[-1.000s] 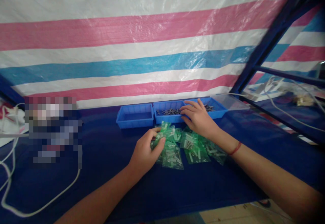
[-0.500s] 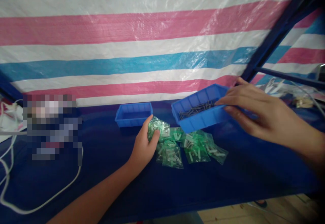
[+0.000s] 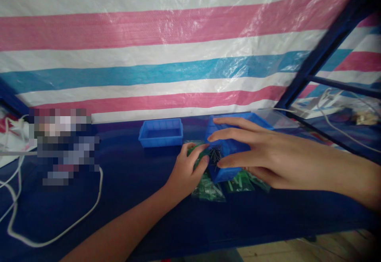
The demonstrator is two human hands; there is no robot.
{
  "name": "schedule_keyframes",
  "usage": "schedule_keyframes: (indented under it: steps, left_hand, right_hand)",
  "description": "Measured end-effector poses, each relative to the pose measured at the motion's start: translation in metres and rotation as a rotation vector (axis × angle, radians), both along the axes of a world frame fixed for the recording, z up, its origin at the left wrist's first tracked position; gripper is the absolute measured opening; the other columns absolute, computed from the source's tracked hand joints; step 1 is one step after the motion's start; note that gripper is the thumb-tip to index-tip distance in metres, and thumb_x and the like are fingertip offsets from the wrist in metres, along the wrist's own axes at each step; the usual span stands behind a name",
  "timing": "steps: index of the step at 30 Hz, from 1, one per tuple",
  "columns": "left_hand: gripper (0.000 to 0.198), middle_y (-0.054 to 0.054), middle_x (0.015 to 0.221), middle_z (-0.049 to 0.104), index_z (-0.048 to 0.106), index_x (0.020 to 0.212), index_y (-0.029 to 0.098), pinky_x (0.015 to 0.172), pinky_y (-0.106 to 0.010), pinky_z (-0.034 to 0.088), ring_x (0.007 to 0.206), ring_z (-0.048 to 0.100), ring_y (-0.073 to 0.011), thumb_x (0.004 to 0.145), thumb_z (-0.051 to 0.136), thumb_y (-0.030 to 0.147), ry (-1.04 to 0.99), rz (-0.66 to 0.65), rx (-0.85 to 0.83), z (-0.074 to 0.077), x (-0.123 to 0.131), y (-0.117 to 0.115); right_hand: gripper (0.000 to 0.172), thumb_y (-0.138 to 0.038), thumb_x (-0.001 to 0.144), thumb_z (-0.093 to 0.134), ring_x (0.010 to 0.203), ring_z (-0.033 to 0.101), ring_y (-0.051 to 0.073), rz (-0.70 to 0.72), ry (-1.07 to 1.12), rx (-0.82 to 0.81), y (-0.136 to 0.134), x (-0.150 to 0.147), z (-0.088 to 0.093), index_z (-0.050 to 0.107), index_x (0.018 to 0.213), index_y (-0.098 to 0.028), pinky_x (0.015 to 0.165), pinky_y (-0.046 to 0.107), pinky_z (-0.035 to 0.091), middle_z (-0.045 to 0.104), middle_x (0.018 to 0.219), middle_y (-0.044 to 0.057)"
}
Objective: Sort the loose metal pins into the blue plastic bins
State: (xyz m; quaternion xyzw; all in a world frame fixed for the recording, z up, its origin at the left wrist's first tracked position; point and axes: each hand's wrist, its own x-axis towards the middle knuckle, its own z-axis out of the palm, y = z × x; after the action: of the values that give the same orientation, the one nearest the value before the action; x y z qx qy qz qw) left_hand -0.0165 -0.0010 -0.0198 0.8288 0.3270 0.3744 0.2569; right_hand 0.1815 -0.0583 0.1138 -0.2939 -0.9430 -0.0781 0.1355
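My right hand (image 3: 258,149) is spread over a blue bin (image 3: 228,171), which stands tilted on the table with dark screws (image 3: 214,155) gathered at its near left end. Its fingers are apart, with the thumb and fingertips near the bin's walls. My left hand (image 3: 189,167) is closed at the bin's left side, its fingertips by the bin's corner and the green bags; what it grips is mostly hidden. Small green-printed plastic bags (image 3: 208,186) lie under and in front of the bin. Another blue bin (image 3: 161,133) sits to the left, with nothing seen inside.
White cables (image 3: 99,198) curl over the left of the dark blue table (image 3: 143,222), beside a blurred-out area. A striped sheet (image 3: 149,67) hangs behind. A blue metal frame (image 3: 324,48) rises at the right, with cables and small items beyond it.
The bin with screws has come down and turned, and its screws have slid to the near left end. My right hand has moved left over it and spread. My left hand has shifted right.
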Motion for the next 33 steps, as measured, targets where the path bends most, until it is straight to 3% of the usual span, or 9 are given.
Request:
schedule_keyframes:
  steps: [3,5,8,10,16,21,24,33]
  left_hand:
    - [0.039,-0.011,0.125,0.043,0.052,0.127,0.022,0.105,-0.042,0.037,0.123,0.043,-0.0262,0.089,0.052,0.030,0.062,-0.019,0.014,-0.002,-0.001,-0.001]
    - [0.041,-0.012,0.125,0.041,0.049,0.130,0.022,0.105,-0.044,0.037,0.122,0.044,-0.0273,0.089,0.051,0.030,0.082,-0.010,0.006,-0.004,-0.001,0.000]
    - [0.041,-0.012,0.125,0.040,0.047,0.131,0.023,0.106,-0.044,0.037,0.123,0.043,-0.0271,0.090,0.048,0.030,0.089,-0.009,0.024,-0.005,-0.002,-0.001]
    - [0.041,-0.012,0.126,0.039,0.047,0.131,0.022,0.107,-0.044,0.035,0.124,0.040,-0.0274,0.090,0.049,0.029,0.105,-0.005,0.052,-0.006,-0.002,-0.002]
    - [0.043,-0.014,0.143,0.020,0.048,0.129,0.021,0.110,-0.052,0.026,0.135,0.021,-0.0334,0.086,0.053,0.026,0.170,0.058,0.200,-0.007,-0.002,-0.005]
    - [0.026,-0.013,0.130,0.045,0.062,0.110,0.017,0.108,-0.051,0.029,0.128,0.034,-0.0315,0.087,0.051,0.023,0.226,0.011,0.232,-0.007,-0.002,-0.004]
    - [0.023,-0.011,0.122,0.052,0.064,0.104,0.017,0.105,-0.050,0.032,0.122,0.040,-0.0312,0.086,0.053,0.025,0.251,-0.002,0.218,-0.005,-0.001,-0.003]
    - [0.029,-0.013,0.131,0.042,0.063,0.112,0.017,0.108,-0.050,0.029,0.131,0.027,-0.0327,0.090,0.050,0.032,0.264,0.062,0.258,-0.003,-0.001,-0.008]
  right_hand:
    - [0.048,-0.018,0.082,0.058,0.131,0.038,0.028,-0.045,0.198,0.010,0.009,-0.005,-0.015,0.051,0.129,-0.024,0.104,0.044,0.041,0.041,0.142,0.008]
    - [0.058,-0.028,0.078,0.065,0.132,0.036,0.030,-0.101,0.331,0.050,0.017,-0.005,-0.025,0.046,0.133,-0.021,0.105,0.047,0.039,0.036,0.145,0.011]
    - [0.047,-0.031,0.077,0.067,0.136,0.029,0.033,-0.108,0.429,0.069,0.026,-0.007,-0.035,0.055,0.121,-0.022,0.109,0.053,0.030,0.038,0.144,0.011]
    - [0.038,-0.029,0.079,0.065,0.134,0.033,0.031,-0.070,0.443,0.027,0.030,-0.009,-0.037,0.057,0.116,-0.022,0.109,0.052,0.029,0.046,0.138,0.010]
    - [0.042,-0.034,0.078,0.068,0.119,0.051,0.025,0.060,0.408,-0.021,0.041,-0.023,-0.029,0.058,0.116,-0.020,0.101,0.043,0.040,0.059,0.123,0.011]
    - [0.037,-0.039,0.080,0.064,0.114,0.054,0.022,0.141,0.310,-0.071,0.051,-0.032,-0.017,0.062,0.110,-0.019,0.098,0.040,0.039,0.063,0.119,0.010]
    - [0.036,-0.040,0.081,0.063,0.113,0.055,0.022,0.166,0.258,-0.092,0.056,-0.035,-0.013,0.063,0.110,-0.019,0.097,0.039,0.039,0.064,0.118,0.009]
    - [0.033,-0.032,0.079,0.066,0.105,0.060,0.020,0.165,0.173,-0.109,0.061,-0.034,-0.007,0.065,0.108,-0.017,0.096,0.036,0.039,0.066,0.113,0.008]
